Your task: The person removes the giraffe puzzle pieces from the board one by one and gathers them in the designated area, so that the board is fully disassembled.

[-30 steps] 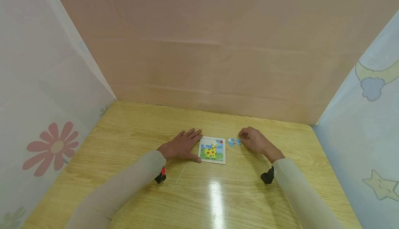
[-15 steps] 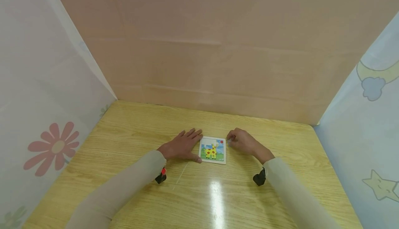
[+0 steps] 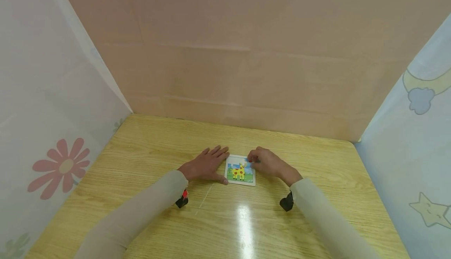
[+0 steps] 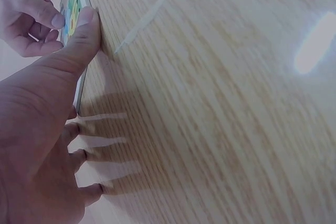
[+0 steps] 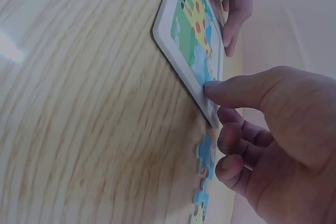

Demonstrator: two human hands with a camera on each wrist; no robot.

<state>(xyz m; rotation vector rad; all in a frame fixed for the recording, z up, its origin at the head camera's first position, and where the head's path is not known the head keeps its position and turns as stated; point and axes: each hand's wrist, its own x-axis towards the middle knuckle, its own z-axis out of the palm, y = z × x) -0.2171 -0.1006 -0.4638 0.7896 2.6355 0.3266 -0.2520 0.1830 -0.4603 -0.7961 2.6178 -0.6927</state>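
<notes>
A square puzzle board (image 3: 240,177) with a yellow giraffe picture lies on the table; a pale gap shows in its upper left. My left hand (image 3: 204,166) rests flat at its left edge, fingers spread, thumb (image 4: 86,19) against the near left corner. Over the upper right corner, my right hand (image 3: 267,163) pinches what looks like a blue puzzle piece, mostly hidden behind its thumb (image 5: 231,90) and curled fingers. Beneath that hand, more loose puzzle pieces (image 5: 205,156) lie on the table beside the board, seen only in the right wrist view.
The wood-grain table (image 3: 169,141) meets a tan cloth wall (image 3: 218,79) at the back. Printed cloth sides stand left (image 3: 88,102) and right (image 3: 398,133). A bright glare streak falls on the tabletop near the front.
My right hand has moved left from the loose pieces to above the board's upper right corner, covering the red dot there. The left hand and the board stay in place.
</notes>
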